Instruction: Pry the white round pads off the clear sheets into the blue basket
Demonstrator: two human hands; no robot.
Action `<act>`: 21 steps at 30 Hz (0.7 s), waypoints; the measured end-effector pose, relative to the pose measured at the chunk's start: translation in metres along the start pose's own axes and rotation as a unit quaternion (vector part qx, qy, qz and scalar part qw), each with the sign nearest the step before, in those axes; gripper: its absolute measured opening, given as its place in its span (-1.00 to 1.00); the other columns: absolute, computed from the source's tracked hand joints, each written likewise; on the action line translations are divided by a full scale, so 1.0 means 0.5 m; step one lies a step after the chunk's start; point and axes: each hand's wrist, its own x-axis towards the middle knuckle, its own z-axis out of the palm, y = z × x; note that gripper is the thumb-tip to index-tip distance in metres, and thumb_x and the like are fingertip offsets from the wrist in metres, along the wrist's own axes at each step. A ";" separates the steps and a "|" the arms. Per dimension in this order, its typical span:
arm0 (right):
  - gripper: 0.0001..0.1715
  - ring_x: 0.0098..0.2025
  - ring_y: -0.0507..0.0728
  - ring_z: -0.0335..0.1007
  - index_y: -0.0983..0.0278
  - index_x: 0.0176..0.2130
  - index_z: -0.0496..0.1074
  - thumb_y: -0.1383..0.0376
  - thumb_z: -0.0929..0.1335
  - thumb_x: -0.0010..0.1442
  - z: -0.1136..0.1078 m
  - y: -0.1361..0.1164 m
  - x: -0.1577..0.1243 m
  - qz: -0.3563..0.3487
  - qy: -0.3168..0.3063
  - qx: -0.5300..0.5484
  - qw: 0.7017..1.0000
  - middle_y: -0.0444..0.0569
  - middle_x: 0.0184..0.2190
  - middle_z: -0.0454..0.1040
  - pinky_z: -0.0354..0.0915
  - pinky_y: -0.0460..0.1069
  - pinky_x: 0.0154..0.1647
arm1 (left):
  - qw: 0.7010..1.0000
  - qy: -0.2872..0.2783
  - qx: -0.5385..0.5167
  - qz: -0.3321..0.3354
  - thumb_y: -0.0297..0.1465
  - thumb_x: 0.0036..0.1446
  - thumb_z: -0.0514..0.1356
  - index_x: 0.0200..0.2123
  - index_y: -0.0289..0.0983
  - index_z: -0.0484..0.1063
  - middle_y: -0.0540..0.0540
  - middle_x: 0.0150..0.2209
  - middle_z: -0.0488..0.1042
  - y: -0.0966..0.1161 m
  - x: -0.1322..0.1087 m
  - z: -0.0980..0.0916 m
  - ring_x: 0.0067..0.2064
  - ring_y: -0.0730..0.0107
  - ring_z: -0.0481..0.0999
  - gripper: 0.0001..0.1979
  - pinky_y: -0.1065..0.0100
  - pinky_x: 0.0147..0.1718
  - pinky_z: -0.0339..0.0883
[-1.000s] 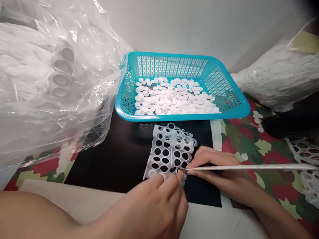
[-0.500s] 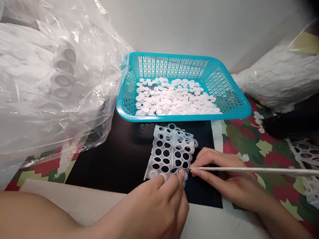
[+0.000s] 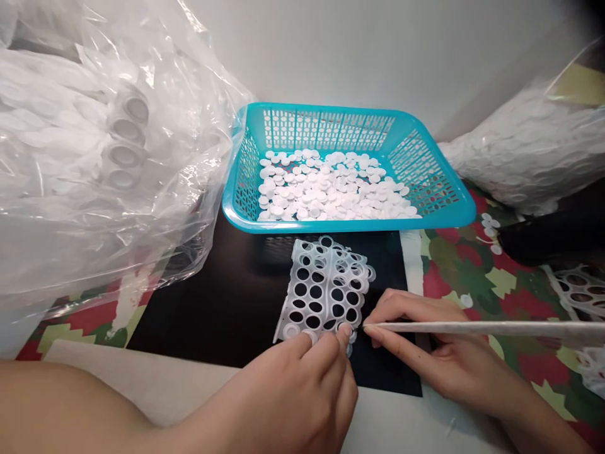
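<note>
My left hand [image 3: 302,384] is pinching the near edge of a translucent white, round-holed plastic sheet [image 3: 329,285] on a rectangular black mat [image 3: 212,302] | my right hand [image 3: 449,364] is pinching a slim off-white strip [image 3: 472,327] beside it | sheet likely handling light, bendy, slick; solid rim probably offering firmest hold

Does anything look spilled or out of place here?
Yes: a few loose white discs lie on the patterned surface to the right of the basket, one of them just beyond the right hand. They look odd because many similar ones are gathered inside the basket; they may have been dropped.
</note>
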 end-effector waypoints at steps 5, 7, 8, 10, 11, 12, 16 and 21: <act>-0.88 -0.38 0.05 0.39 0.22 -0.32 0.42 0.29 0.29 0.23 0.005 0.006 -0.001 -0.004 0.010 0.007 1.000 -0.08 -0.41 0.46 0.29 -0.10 -0.40 | 1.000 -0.007 0.023 0.007 -0.42 0.17 0.01 -0.03 -0.28 0.43 -0.11 0.05 0.43 0.003 -0.002 -0.002 -0.06 0.34 0.42 -0.66 0.31 -0.22 0.23; -0.88 -0.37 0.05 0.38 0.22 -0.30 0.42 0.29 0.29 0.23 0.009 0.009 -0.002 -0.008 0.021 0.009 1.000 -0.08 -0.40 0.46 0.29 -0.11 -0.38 | 1.000 -0.014 0.027 0.008 -0.42 0.16 0.01 0.00 -0.29 0.42 -0.11 0.07 0.41 0.004 -0.004 -0.002 -0.03 0.33 0.40 -0.64 0.31 -0.18 0.23; -0.89 -0.36 0.05 0.38 0.22 -0.30 0.42 0.29 0.29 0.23 0.010 0.011 -0.002 -0.009 0.025 0.009 1.000 -0.08 -0.39 0.46 0.29 -0.11 -0.38 | 0.999 -0.015 0.027 0.009 -0.42 0.16 0.01 0.01 -0.29 0.41 -0.11 0.07 0.41 0.005 -0.004 -0.002 -0.02 0.33 0.40 -0.63 0.31 -0.17 0.23; -0.90 -0.36 0.05 0.38 0.22 -0.29 0.42 0.29 0.30 0.23 0.012 0.012 -0.003 -0.009 0.030 0.010 0.999 -0.09 -0.39 0.46 0.29 -0.11 -0.38 | 0.999 -0.017 0.027 0.010 -0.43 0.16 0.01 0.02 -0.30 0.40 -0.11 0.08 0.40 0.005 -0.004 -0.002 -0.02 0.33 0.40 -0.62 0.31 -0.17 0.23; -0.90 -0.35 0.05 0.38 0.22 -0.29 0.42 0.29 0.30 0.23 0.013 0.012 -0.003 -0.010 0.031 0.010 0.999 -0.09 -0.38 0.46 0.29 -0.11 -0.37 | 0.999 -0.016 0.026 0.013 -0.43 0.16 0.01 0.02 -0.31 0.40 -0.12 0.08 0.40 0.005 -0.004 -0.002 -0.02 0.33 0.40 -0.62 0.30 -0.17 0.23; -0.90 -0.35 0.05 0.38 0.21 -0.29 0.42 0.29 0.29 0.23 0.013 0.011 -0.003 -0.011 0.030 0.011 0.999 -0.09 -0.38 0.46 0.29 -0.10 -0.37 | 0.999 -0.019 0.024 0.013 -0.43 0.16 0.01 0.03 -0.31 0.39 -0.12 0.09 0.39 0.005 -0.004 -0.003 -0.02 0.33 0.41 -0.62 0.30 -0.18 0.24; -0.90 -0.34 0.03 0.38 0.21 -0.28 0.43 0.30 0.30 0.23 0.013 0.008 -0.002 -0.017 0.030 0.015 0.999 -0.11 -0.38 0.46 0.28 -0.11 -0.35 | 1.000 -0.025 0.015 0.008 -0.43 0.16 -0.01 0.03 -0.31 0.38 -0.13 0.09 0.39 0.006 -0.005 -0.009 -0.03 0.33 0.41 -0.61 0.30 -0.22 0.24; -0.89 -0.39 0.02 0.36 0.23 -0.32 0.41 0.32 0.29 0.23 0.016 0.005 -0.003 -0.013 0.033 0.002 0.999 -0.12 -0.41 0.44 0.27 -0.12 -0.40 | 1.000 -0.023 0.011 0.012 -0.43 0.15 0.00 0.03 -0.34 0.37 -0.18 0.08 0.39 0.007 -0.006 -0.014 -0.03 0.31 0.41 -0.61 0.30 -0.24 0.24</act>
